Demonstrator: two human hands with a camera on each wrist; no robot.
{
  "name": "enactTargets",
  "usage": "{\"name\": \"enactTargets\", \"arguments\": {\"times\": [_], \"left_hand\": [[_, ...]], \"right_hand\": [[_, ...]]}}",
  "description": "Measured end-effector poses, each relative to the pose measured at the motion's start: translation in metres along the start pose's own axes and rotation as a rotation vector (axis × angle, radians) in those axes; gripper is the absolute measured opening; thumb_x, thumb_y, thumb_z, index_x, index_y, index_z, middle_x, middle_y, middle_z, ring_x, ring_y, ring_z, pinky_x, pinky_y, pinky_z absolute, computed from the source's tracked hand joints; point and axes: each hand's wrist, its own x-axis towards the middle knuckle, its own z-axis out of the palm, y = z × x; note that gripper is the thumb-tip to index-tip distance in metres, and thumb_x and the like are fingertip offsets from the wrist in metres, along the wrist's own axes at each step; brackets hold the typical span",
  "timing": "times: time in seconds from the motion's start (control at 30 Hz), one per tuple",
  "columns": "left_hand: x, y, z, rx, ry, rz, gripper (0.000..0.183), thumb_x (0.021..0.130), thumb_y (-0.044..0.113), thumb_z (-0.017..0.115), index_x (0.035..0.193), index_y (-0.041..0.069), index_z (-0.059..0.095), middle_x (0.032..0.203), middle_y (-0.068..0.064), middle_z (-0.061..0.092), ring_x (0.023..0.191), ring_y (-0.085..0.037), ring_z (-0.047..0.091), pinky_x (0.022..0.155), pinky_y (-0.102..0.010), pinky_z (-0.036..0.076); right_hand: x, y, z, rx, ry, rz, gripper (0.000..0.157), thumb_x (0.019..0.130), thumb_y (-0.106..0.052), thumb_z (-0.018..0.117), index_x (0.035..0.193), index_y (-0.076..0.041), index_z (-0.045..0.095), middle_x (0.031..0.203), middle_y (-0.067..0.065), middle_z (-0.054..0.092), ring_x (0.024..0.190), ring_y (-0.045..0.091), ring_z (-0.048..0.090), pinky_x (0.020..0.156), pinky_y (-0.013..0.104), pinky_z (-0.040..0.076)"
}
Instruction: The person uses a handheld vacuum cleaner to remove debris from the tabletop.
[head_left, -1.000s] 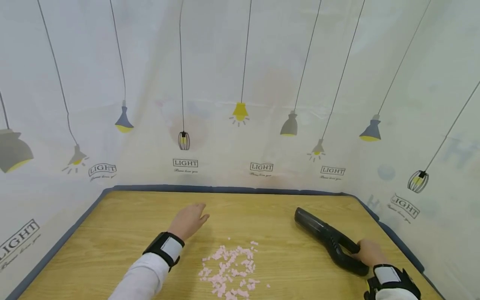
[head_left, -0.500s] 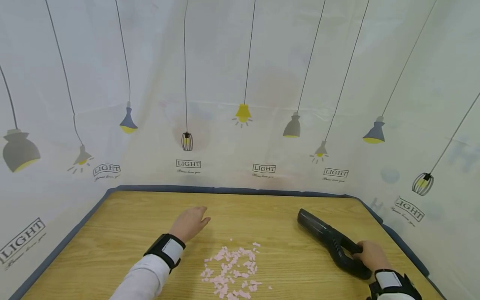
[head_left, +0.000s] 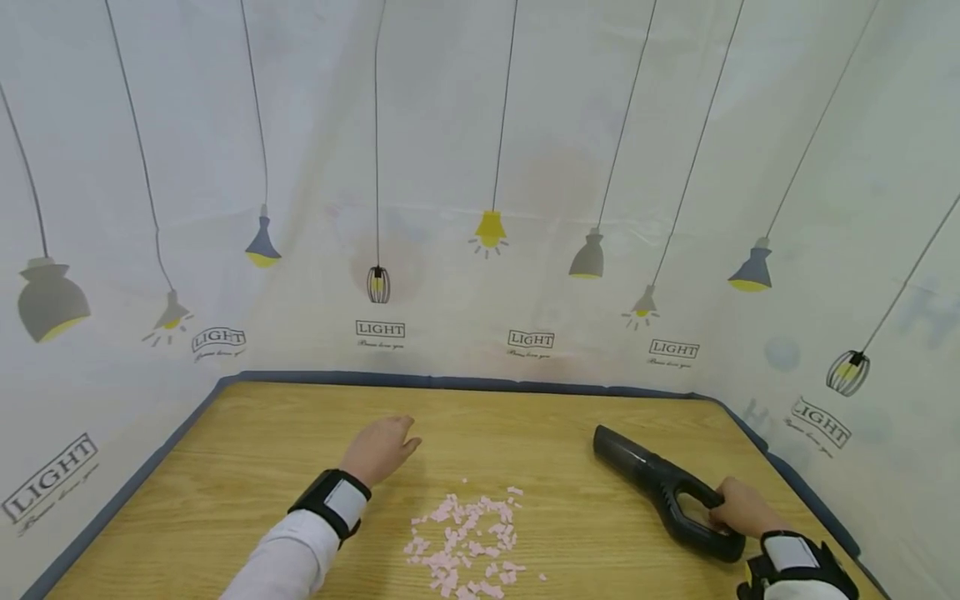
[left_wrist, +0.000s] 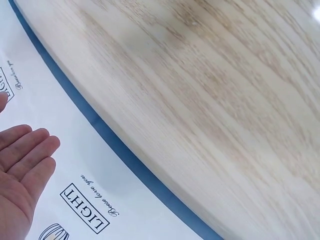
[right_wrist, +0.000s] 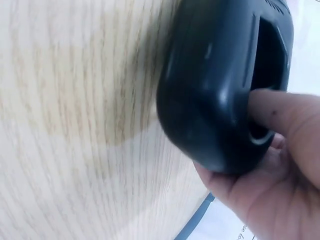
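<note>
My right hand (head_left: pixel 742 507) grips the rear of the handle of a black handheld vacuum cleaner (head_left: pixel 651 477), whose nozzle points to the far left. In the right wrist view, the thumb reaches into the handle opening of the vacuum cleaner (right_wrist: pixel 205 90) while the fingers pass beneath its rounded end. Whether its underside touches the table is hard to tell. My left hand (head_left: pixel 378 450) is held out over the table with nothing in it; its fingers look straight in the left wrist view. Small pink paper scraps (head_left: pixel 448 581) lie scattered between the two hands.
A wood-grain table (head_left: pixel 300 408) lies under everything, with a dark blue border (head_left: pixel 472 382) along its back and sides. Behind and beside it hangs a white sheet (head_left: pixel 442 125) printed with lamps and "LIGHT" labels. Both wrists wear black straps.
The head view has turned slightly left, shifting the scene to the right. The vacuum cleaner's nozzle has dipped a little lower. The left hand has stayed nearly still, and the scraps lie unchanged.
</note>
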Motion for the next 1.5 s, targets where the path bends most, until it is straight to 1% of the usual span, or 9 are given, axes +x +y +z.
{"name": "enactTargets", "arguments": {"times": [0.23, 0.43, 0.53, 0.67, 0.9, 1.1, 1.2, 1.3, 1.5], "left_hand": [[-0.001, -0.001, -0.002, 0.014, -0.012, -0.003, 0.033, 0.089, 0.021, 0.062, 0.111, -0.004, 0.059, 0.103, -0.02, 0.067, 0.092, -0.031, 0.064, 0.08, -0.043, 0.052], [-0.002, 0.003, -0.006, -0.001, -0.026, 0.024, 0.034, 0.089, 0.021, 0.062, 0.112, -0.004, 0.059, 0.106, -0.021, 0.066, 0.096, -0.032, 0.062, 0.083, -0.044, 0.051], [-0.002, 0.003, -0.006, -0.001, -0.033, 0.029, 0.034, 0.089, 0.021, 0.062, 0.112, -0.004, 0.059, 0.107, -0.02, 0.065, 0.099, -0.032, 0.061, 0.086, -0.044, 0.05], [0.0, 0.003, -0.006, -0.007, -0.028, 0.032, 0.034, 0.089, 0.022, 0.062, 0.112, -0.003, 0.059, 0.108, -0.02, 0.065, 0.101, -0.033, 0.06, 0.087, -0.045, 0.049], [0.002, 0.005, -0.006, -0.034, -0.043, 0.038, 0.034, 0.091, 0.023, 0.06, 0.113, -0.003, 0.059, 0.111, -0.021, 0.063, 0.105, -0.033, 0.058, 0.09, -0.045, 0.047], [0.004, 0.008, -0.009, -0.074, -0.062, 0.056, 0.034, 0.091, 0.023, 0.059, 0.114, -0.002, 0.059, 0.111, -0.019, 0.064, 0.103, -0.032, 0.06, 0.09, -0.045, 0.048], [0.007, 0.014, -0.012, -0.095, -0.064, 0.093, 0.032, 0.092, 0.023, 0.059, 0.112, -0.001, 0.06, 0.11, -0.018, 0.065, 0.102, -0.031, 0.061, 0.089, -0.045, 0.048], [0.011, 0.026, -0.016, -0.135, -0.077, 0.147, 0.031, 0.092, 0.025, 0.059, 0.111, 0.0, 0.062, 0.11, -0.017, 0.065, 0.101, -0.03, 0.061, 0.088, -0.044, 0.048], [0.017, 0.062, -0.025, -0.192, -0.135, 0.252, 0.04, 0.089, 0.033, 0.062, 0.117, 0.005, 0.061, 0.115, -0.012, 0.065, 0.105, -0.026, 0.06, 0.089, -0.041, 0.049]], "right_hand": [[-0.003, 0.004, -0.004, 0.239, -0.071, -0.129, 0.01, 0.073, 0.007, 0.058, 0.063, 0.006, 0.056, 0.052, -0.003, 0.045, 0.048, 0.009, 0.043, 0.048, 0.026, 0.041], [-0.006, -0.007, -0.014, 0.319, -0.165, -0.018, 0.018, 0.085, -0.008, 0.054, 0.069, -0.003, 0.052, 0.055, -0.004, 0.039, 0.052, 0.012, 0.04, 0.054, 0.028, 0.036], [-0.006, -0.014, -0.02, 0.302, -0.203, -0.007, 0.026, 0.09, -0.021, 0.054, 0.07, -0.005, 0.051, 0.057, -0.003, 0.038, 0.054, 0.013, 0.039, 0.056, 0.029, 0.035], [-0.007, -0.017, -0.021, 0.228, -0.201, -0.009, 0.032, 0.088, -0.032, 0.061, 0.074, -0.005, 0.052, 0.058, -0.002, 0.042, 0.055, 0.013, 0.041, 0.055, 0.029, 0.035], [-0.006, -0.017, -0.019, 0.288, -0.217, -0.015, 0.035, 0.086, -0.026, 0.065, 0.09, 0.003, 0.045, 0.066, 0.001, 0.053, 0.053, 0.011, 0.049, 0.055, 0.029, 0.044], [-0.006, -0.031, -0.03, 0.245, -0.171, -0.045, 0.038, 0.084, -0.031, 0.067, 0.088, -0.001, 0.044, 0.057, -0.002, 0.046, 0.048, 0.011, 0.044, 0.053, 0.028, 0.038], [-0.008, -0.049, -0.039, 0.217, -0.114, -0.021, 0.043, 0.087, -0.043, 0.061, 0.085, -0.003, 0.045, 0.054, -0.002, 0.044, 0.046, 0.012, 0.042, 0.05, 0.028, 0.037], [-0.01, -0.069, -0.051, 0.254, -0.109, -0.022, 0.047, 0.092, -0.049, 0.051, 0.09, -0.001, 0.051, 0.056, -0.002, 0.045, 0.045, 0.011, 0.041, 0.048, 0.027, 0.039], [-0.016, -0.101, -0.063, 0.335, -0.2, -0.138, 0.037, 0.096, -0.036, 0.048, 0.088, 0.0, 0.052, 0.057, -0.002, 0.044, 0.044, 0.011, 0.039, 0.047, 0.026, 0.039]]}}
